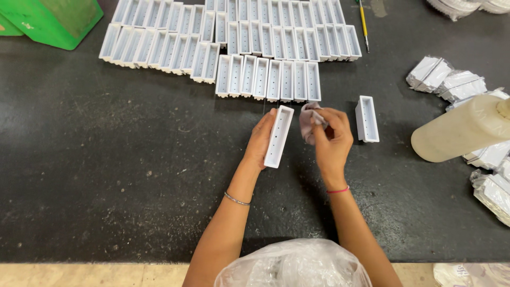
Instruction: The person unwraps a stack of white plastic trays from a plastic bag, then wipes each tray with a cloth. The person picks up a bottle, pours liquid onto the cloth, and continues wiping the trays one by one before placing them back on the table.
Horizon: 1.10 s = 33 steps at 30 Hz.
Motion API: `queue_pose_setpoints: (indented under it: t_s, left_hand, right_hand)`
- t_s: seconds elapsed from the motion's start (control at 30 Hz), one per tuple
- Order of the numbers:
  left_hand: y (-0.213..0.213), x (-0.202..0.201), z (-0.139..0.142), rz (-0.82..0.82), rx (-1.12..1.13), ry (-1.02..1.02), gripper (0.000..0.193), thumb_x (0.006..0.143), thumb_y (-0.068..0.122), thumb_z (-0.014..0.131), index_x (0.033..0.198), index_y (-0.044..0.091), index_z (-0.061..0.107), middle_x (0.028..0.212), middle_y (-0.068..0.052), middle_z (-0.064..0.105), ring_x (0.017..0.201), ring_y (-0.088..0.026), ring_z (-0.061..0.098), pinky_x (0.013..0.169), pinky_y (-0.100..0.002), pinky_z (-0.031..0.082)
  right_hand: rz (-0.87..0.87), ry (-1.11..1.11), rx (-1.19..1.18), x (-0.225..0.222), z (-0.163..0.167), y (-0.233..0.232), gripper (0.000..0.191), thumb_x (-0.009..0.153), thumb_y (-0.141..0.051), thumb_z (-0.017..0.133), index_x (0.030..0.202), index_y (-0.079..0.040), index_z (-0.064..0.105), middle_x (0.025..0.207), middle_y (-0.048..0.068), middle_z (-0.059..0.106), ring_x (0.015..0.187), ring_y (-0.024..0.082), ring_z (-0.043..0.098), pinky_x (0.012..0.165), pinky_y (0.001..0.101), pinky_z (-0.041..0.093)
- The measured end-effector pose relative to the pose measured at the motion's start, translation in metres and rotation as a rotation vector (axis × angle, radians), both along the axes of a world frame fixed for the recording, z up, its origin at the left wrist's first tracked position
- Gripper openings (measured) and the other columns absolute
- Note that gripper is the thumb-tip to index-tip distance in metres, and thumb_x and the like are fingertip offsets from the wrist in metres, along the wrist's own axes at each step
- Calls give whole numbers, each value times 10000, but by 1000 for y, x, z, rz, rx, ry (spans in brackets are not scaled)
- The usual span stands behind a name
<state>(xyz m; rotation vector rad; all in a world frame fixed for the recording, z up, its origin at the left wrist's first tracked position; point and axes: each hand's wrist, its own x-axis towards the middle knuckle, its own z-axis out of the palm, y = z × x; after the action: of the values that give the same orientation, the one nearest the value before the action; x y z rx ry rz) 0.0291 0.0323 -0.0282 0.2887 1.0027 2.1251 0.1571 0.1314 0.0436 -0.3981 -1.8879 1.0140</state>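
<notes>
Left hand (260, 141) gripped white tray (279, 136), long axis near-far; right hand (332, 139) pinched crumpled cloth (309, 121) just right of it, lol.

Black worktop (106, 186): rows of white trays (234, 37) at far edge; green bin (50, 18) far left; yellow pencil (364, 24); wrapped packets (441, 74) right; pale plastic bottle (462, 130) lying on side; clear bag (292, 266) near edge.

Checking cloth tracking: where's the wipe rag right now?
In the head view the small grey rag is pinched in the right hand, just right of the white tray held by the left hand, below the tray rows.
</notes>
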Motion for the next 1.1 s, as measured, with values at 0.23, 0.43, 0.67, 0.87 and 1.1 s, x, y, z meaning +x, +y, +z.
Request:
queue_pose_setpoints:
  t_s: [0.23,0.43,0.67,0.87,1.1]
  left_hand:
    - [4,6,3,21,-76,51,395,1023,450,602,1161,104,733,806,51,658,632,-16,561,532,-198,456]
    - [6,8,7,41,-56,85,402,1022,437,604,1169,83,725,894,19,695,757,-48,623,653,-220,524]
    - [6,12,8,40,-63,121,393,1013,402,602,1175,63,718,930,1,727,795,-57,653,707,-221,555]
    - [9,20,7,31,-93,205,388,1052,388,602,1180,49,739,878,6,680,723,-47,588,618,-218,496]
    - [7,18,13,20,-117,159,387,1044,397,578,1157,55,722,845,5,677,694,-50,601,603,-222,514]
  right_hand:
    - [62,37,-204,-3,-6,1,343,980,-46,671,1321,-37,632,1171,27,654,997,69,643,788,219,534]
    - [286,92,-568,-9,-15,2,324,948,-66,716,1258,-2,648,1126,46,716,946,78,681,784,245,581]
    - [293,61,-622,-9,-19,9,270,931,-69,753,1176,0,659,1003,70,727,793,97,687,632,255,588]
    - [235,74,-621,-6,-14,10,168,942,-64,731,1078,-6,651,874,76,721,635,110,671,513,267,561]
    - [256,82,-590,-6,-11,2,119,945,-57,722,980,-18,616,816,56,697,612,105,665,485,264,562]
